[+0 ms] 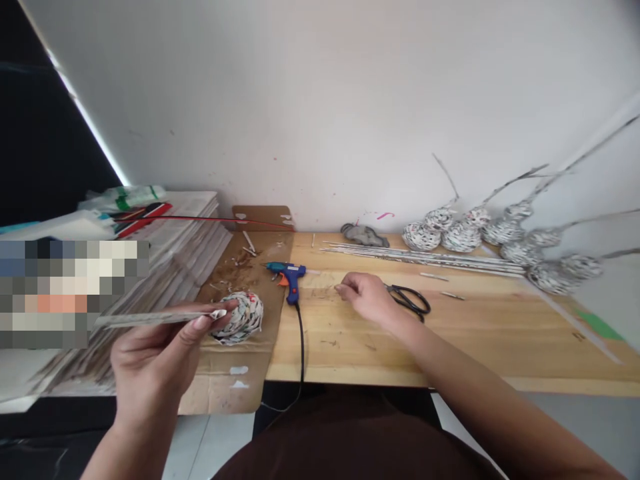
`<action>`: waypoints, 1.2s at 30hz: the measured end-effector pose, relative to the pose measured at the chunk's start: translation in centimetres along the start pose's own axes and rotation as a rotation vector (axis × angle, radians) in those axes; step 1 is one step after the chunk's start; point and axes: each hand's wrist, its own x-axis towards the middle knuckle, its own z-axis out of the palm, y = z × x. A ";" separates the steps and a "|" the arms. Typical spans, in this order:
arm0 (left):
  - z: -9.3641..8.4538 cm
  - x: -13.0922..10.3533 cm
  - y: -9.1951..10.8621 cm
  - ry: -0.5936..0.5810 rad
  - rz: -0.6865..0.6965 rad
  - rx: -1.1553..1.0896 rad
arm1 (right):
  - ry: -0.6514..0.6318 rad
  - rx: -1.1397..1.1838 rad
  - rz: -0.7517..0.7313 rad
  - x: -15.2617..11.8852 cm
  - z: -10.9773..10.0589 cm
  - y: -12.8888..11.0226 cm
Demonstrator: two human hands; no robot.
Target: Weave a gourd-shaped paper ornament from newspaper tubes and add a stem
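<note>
My left hand [160,360] pinches a paper strip [155,319] between thumb and fingers; its crumpled white end sticks out at the fingertips. Just behind those fingertips, a round ball woven from newspaper strips [247,317] rests on brown cardboard [220,390]. Over the wooden table, my right hand [367,297] has its thumb and fingertips pressed together; whatever is between them is too small to make out. Black-handled scissors [414,301] lie beside this hand, partly hidden by it. A blue glue gun [293,277] with an orange trigger lies between both hands, its nozzle pointing left.
Several woven gourd shapes with stems [463,235] line the wall at the right. Long paper rods [450,261] lie before them, near a grey lump [365,235]. A stack of newspapers [195,257] stands at the left. The glue gun's cord [301,347] crosses the table's front edge.
</note>
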 end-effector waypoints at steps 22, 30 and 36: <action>2.7 0.6 -0.6 -0.322 -0.218 -0.189 | 0.021 0.199 -0.879 -1.0 0.2 -11.1; 2.8 0.5 -0.4 -0.369 -0.232 -0.212 | 0.045 0.120 -1.085 -0.7 -0.2 -11.1; 3.0 0.5 -0.4 -0.366 -0.255 -0.239 | 0.046 0.081 -1.139 -0.5 -0.5 -10.9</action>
